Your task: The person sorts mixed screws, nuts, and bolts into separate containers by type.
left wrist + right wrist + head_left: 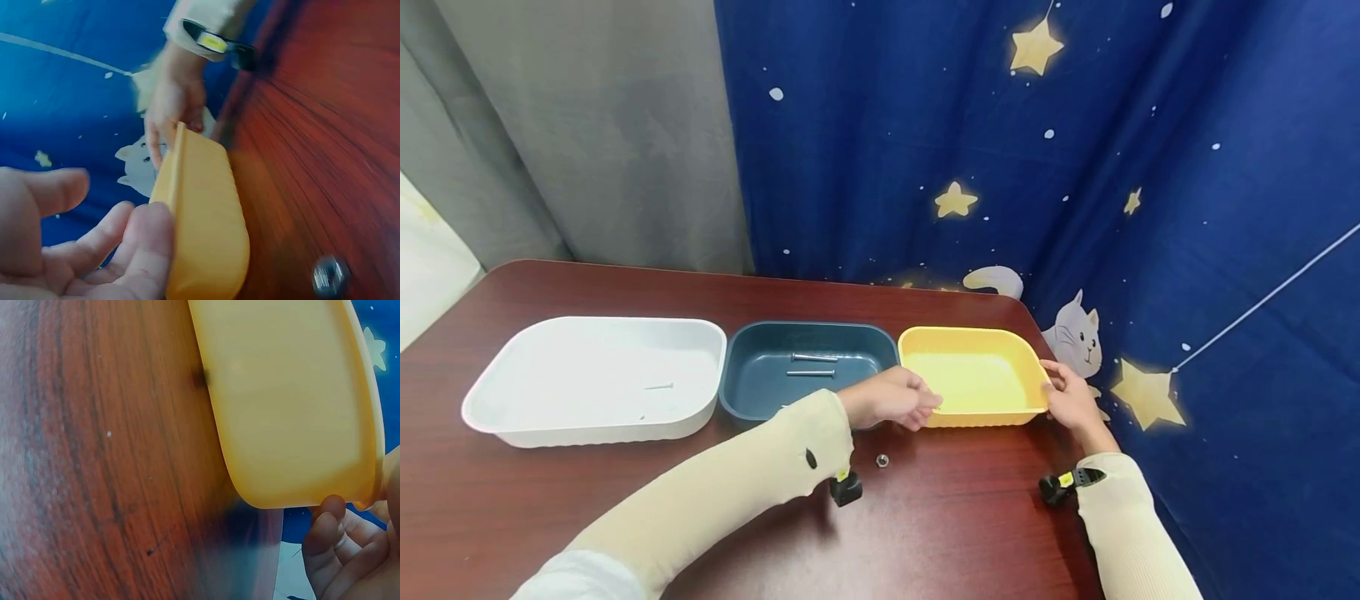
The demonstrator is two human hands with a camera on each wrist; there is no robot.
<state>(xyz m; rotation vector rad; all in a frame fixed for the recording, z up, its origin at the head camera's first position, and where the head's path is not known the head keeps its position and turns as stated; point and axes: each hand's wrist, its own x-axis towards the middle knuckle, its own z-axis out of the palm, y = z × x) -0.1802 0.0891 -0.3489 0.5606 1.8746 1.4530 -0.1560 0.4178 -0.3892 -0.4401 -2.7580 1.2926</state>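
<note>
A yellow plastic bin (985, 419) stands at the right end of the table. My left hand (895, 397) is at its near left corner; in the left wrist view the fingertips (153, 222) meet the rim while the thumb stands apart from them. At the bin's right end, my right hand (1070, 402) holds the rim, with fingertips (331, 506) against the end wall in the right wrist view. A metal nut (882, 460) lies on the table just in front of the bins, below my left hand.
Left of the yellow bin is a dark blue bin (752, 408) with two long bolts (811, 373) in it, partly hidden by my left hand. Further left, a larger white bin (587, 435) holds a thin screw (658, 386). The wooden table's (970, 517) right edge runs close by my right arm.
</note>
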